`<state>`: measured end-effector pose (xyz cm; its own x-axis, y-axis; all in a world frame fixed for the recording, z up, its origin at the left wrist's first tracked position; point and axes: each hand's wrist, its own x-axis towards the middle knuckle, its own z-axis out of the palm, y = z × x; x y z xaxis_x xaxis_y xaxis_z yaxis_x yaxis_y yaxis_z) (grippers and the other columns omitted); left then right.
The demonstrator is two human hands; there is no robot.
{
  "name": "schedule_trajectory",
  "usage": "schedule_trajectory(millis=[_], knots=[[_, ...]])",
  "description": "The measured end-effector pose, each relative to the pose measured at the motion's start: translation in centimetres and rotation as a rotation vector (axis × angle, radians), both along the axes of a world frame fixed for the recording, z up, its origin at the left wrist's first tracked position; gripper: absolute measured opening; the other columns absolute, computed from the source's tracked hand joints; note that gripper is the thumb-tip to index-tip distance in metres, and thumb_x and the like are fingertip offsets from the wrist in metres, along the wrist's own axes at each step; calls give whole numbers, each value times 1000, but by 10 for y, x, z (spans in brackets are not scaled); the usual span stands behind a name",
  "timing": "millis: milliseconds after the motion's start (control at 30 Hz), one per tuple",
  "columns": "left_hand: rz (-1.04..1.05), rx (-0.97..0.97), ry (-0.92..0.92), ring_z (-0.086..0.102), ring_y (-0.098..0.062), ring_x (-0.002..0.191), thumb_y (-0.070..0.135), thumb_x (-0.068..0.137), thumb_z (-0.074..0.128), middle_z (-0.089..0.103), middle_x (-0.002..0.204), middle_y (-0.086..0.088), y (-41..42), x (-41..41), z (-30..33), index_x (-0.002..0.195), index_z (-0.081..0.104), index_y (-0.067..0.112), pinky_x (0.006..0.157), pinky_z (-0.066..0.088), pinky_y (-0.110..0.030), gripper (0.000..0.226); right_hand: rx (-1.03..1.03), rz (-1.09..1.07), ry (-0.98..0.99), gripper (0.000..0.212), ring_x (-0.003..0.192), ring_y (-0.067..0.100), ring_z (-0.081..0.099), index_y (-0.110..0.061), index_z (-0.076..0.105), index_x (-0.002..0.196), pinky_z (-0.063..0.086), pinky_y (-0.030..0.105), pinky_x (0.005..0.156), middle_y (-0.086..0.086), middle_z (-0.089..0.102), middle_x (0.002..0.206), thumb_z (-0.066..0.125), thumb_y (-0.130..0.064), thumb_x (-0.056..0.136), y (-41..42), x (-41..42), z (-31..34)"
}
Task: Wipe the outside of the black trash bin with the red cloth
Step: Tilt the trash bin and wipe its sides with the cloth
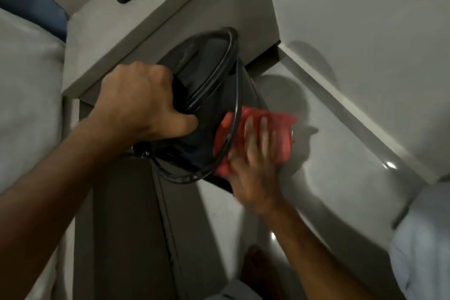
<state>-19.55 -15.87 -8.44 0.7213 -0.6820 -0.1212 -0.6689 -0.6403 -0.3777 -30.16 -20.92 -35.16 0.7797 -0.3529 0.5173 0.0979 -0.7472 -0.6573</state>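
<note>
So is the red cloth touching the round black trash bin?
Touching. The head view shows the red cloth pressed flat on the outer wall of the black trash bin by the right hand.

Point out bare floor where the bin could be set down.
Bare: the floor between the black trash bin and the wall skirting. Crowded: bin beside the grey cabinet, left hand gripping its rim, right hand pressing the red cloth.

L hand curled tight, gripping bin rim, forearm stretched fwd. R hand blurred, fingers straight, flat on cloth.
</note>
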Motion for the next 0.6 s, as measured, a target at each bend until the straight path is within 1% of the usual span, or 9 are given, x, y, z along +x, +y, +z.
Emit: schedule_trajectory(millis=[100, 200, 233, 300, 367, 400, 467, 533, 600], knots=[[-27, 53, 4, 52, -21, 41, 77, 47, 42, 52, 46, -3, -10, 6, 4, 72, 64, 11, 42, 46, -28, 74, -98, 4, 99, 60, 145, 52, 14, -30, 40, 146, 30, 83, 100, 15, 4, 165, 59, -30, 89, 19, -43, -54], [-47, 79, 25, 54, -20, 41, 77, 48, 43, 55, 48, -2, -8, 8, 5, 73, 65, 12, 42, 50, -31, 73, -20, -74, 214, 76, 142, 56, 13, -23, 33, 150, 37, 83, 94, 13, -11, 167, 67, -20, 81, 24, -66, -81], [-50, 88, 30, 56, -20, 43, 78, 48, 42, 57, 50, -3, -5, 9, 4, 75, 65, 13, 44, 53, -33, 74, -19, -83, 198, 75, 145, 56, 9, -26, 29, 152, 33, 82, 99, 14, -10, 168, 61, -23, 84, 30, -62, -75], [-42, 91, 43, 59, -21, 46, 79, 47, 40, 60, 54, -4, -1, 10, 4, 78, 65, 13, 48, 56, -37, 77, -66, -19, 110, 70, 151, 53, -3, -37, 28, 153, 14, 79, 112, 8, -7, 171, 54, -29, 88, 49, -38, -48], [-25, 78, 62, 60, -22, 48, 80, 46, 41, 61, 55, -5, -1, 11, 5, 80, 64, 12, 49, 57, -39, 80, -213, 24, 19, 71, 155, 45, -8, -44, 30, 155, -5, 73, 116, -2, 7, 171, 54, -30, 90, 61, -16, -18], [-12, 71, 78, 60, -22, 48, 81, 47, 43, 61, 56, -5, -1, 11, 6, 82, 64, 12, 49, 57, -39, 79, -270, 30, -14, 66, 156, 39, -9, -44, 33, 153, -7, 70, 117, -6, 16, 169, 53, -31, 92, 62, -11, -8], [-2, 64, 96, 60, -21, 49, 78, 50, 48, 61, 57, -4, 0, 11, 5, 83, 63, 13, 50, 58, -40, 74, -288, 23, -78, 55, 157, 32, -7, -45, 45, 146, 0, 68, 118, -7, 28, 160, 55, -32, 94, 51, -10, -8], [-12, 60, 81, 60, -19, 48, 80, 51, 47, 60, 57, -2, 5, 13, 3, 82, 61, 15, 49, 57, -38, 73, -207, -33, -89, 55, 154, 37, 9, -43, 41, 150, 11, 66, 117, 1, 30, 160, 55, -42, 96, 31, -8, -8], [-25, 43, 51, 58, -17, 47, 82, 50, 42, 58, 55, -1, 14, 14, 1, 82, 60, 17, 47, 55, -34, 75, 115, -211, 61, 62, 147, 39, 32, -38, 24, 157, 24, 56, 117, 10, 35, 160, 39, -55, 100, 2, 9, -5]])
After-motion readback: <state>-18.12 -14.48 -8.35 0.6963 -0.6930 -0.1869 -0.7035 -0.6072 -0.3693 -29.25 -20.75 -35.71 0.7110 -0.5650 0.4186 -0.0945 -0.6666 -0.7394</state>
